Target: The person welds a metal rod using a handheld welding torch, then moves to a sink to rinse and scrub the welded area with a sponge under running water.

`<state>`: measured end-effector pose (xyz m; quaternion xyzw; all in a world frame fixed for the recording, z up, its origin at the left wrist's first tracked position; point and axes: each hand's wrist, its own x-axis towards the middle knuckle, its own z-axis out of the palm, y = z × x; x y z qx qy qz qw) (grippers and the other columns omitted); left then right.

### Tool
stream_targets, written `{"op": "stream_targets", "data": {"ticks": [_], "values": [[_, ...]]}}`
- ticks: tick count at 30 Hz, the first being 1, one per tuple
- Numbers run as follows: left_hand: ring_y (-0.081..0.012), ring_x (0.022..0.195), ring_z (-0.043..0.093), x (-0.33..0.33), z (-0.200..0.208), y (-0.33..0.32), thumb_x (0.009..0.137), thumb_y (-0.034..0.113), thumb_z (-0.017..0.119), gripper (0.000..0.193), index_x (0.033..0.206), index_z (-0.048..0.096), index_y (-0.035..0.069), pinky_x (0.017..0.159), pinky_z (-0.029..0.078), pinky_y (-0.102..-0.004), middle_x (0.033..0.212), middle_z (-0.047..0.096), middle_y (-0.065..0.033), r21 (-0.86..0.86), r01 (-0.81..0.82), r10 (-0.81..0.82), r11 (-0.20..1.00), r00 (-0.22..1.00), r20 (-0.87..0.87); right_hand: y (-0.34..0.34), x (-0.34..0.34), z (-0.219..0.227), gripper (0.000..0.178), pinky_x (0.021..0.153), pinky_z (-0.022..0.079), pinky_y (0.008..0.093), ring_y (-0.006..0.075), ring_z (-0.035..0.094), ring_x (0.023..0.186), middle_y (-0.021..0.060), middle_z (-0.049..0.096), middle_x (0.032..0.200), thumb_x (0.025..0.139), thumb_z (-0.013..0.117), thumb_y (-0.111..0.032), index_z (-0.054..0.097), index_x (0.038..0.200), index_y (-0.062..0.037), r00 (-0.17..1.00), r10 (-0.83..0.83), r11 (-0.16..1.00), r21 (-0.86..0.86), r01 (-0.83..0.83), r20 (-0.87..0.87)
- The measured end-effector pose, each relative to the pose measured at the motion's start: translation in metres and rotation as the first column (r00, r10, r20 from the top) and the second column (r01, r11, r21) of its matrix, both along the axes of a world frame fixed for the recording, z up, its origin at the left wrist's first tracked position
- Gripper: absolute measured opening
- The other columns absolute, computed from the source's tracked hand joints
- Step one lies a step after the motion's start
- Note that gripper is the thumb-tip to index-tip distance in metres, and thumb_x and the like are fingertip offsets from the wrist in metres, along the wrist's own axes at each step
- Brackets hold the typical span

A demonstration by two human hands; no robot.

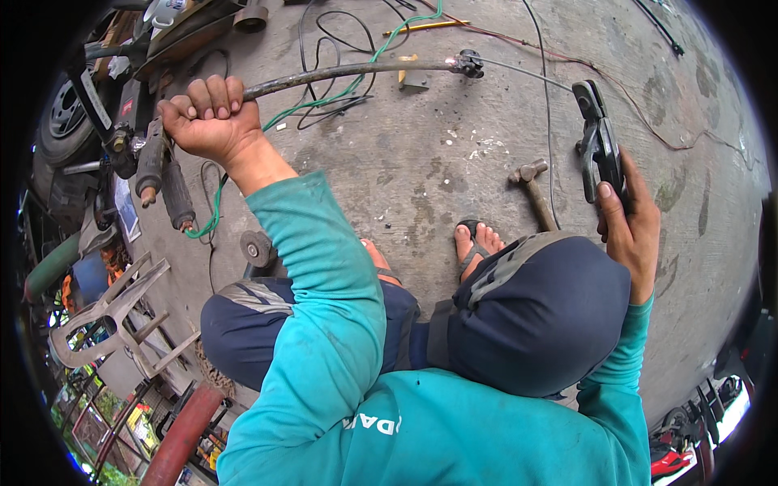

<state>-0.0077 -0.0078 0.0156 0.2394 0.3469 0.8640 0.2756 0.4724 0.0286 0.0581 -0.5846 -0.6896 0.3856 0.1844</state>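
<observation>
My left hand (212,121) is closed in a fist round the near end of a long dark metal bar (348,73). The bar reaches rightward above the concrete floor and ends in a dark, lumpy metal piece (468,64). In my right hand (634,223) is a black welding electrode holder (598,142), gripped by its handle. A thin grey welding rod (527,73) runs from its jaws to the lumpy end of the bar; whether the tip touches cannot be made out. A hammer (532,186) lies on the floor beside my right knee.
Green and black cables (324,101) cross the floor beyond the bar, near a small metal bracket (413,83) and a yellow stick (427,27). At left are dark cable connectors (177,194), a grinding disc (258,249), a plastic chair (113,320) and a wheel (69,109).
</observation>
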Motion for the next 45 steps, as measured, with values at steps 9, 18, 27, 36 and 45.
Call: {"op": "stream_targets", "data": {"ticks": [9, 18, 27, 36, 45], "values": [[-0.0092, 0.042, 0.027, -0.012, -0.01, -0.007, 0.1, 0.048, 0.055, 0.053, 0.06, 0.036, 0.019, 0.041, 0.022, -0.0265, 0.051, 0.029, 0.005, 0.1, 0.201, -0.19, 0.975, 0.976, -0.109, 0.004, -0.001, 0.0, 0.052, 0.052, 0.04, 0.0253, 0.0075, 0.049, 0.059, 0.0019, 0.06, 0.08, 0.101, 0.06, -0.017, 0.05, 0.151, -0.0065, 0.996, 0.056, 0.998, 0.022, -0.057, 0.073], [-0.009, 0.042, 0.026, -0.011, -0.007, -0.007, 0.1, 0.047, 0.056, 0.052, 0.06, 0.037, 0.019, 0.042, 0.022, -0.0266, 0.052, 0.029, 0.0051, 0.09, 0.215, -0.206, 0.972, 0.973, -0.104, 0.008, -0.003, 0.0, 0.052, 0.052, 0.04, 0.0258, 0.0069, 0.049, 0.058, 0.0006, 0.06, 0.077, 0.101, 0.062, -0.018, 0.05, 0.151, -0.0073, 0.994, 0.09, 0.995, 0.047, -0.093, 0.067], [-0.0084, 0.041, 0.026, -0.003, 0.001, -0.004, 0.099, 0.045, 0.056, 0.048, 0.062, 0.041, 0.019, 0.041, 0.022, -0.0262, 0.051, 0.029, 0.0051, 0.057, 0.165, -0.157, 0.985, 0.98, -0.123, 0.01, -0.006, 0.0, 0.051, 0.052, 0.039, 0.0267, 0.0071, 0.048, 0.057, -0.001, 0.056, 0.072, 0.1, 0.062, -0.015, 0.052, 0.15, -0.008, 0.991, 0.109, 0.992, 0.063, -0.114, 0.076], [-0.0085, 0.041, 0.026, -0.003, 0.001, -0.004, 0.099, 0.046, 0.057, 0.048, 0.063, 0.042, 0.019, 0.041, 0.023, -0.0259, 0.052, 0.03, 0.005, 0.059, 0.165, -0.157, 0.985, 0.98, -0.125, 0.012, -0.01, -0.001, 0.051, 0.051, 0.039, 0.0277, 0.008, 0.048, 0.057, -0.0001, 0.056, 0.071, 0.1, 0.062, -0.014, 0.052, 0.15, -0.0077, 0.991, 0.104, 0.992, 0.055, -0.109, 0.084], [-0.0084, 0.041, 0.026, -0.002, 0.001, -0.004, 0.1, 0.046, 0.057, 0.048, 0.063, 0.043, 0.018, 0.041, 0.023, -0.026, 0.052, 0.031, 0.0049, 0.08, 0.199, -0.188, 0.977, 0.973, -0.131, 0.012, -0.01, -0.004, 0.05, 0.052, 0.041, 0.0288, 0.0086, 0.049, 0.058, 0.001, 0.057, 0.072, 0.1, 0.061, -0.013, 0.053, 0.149, -0.0077, 0.986, 0.119, 0.989, 0.073, -0.128, 0.114]]}}
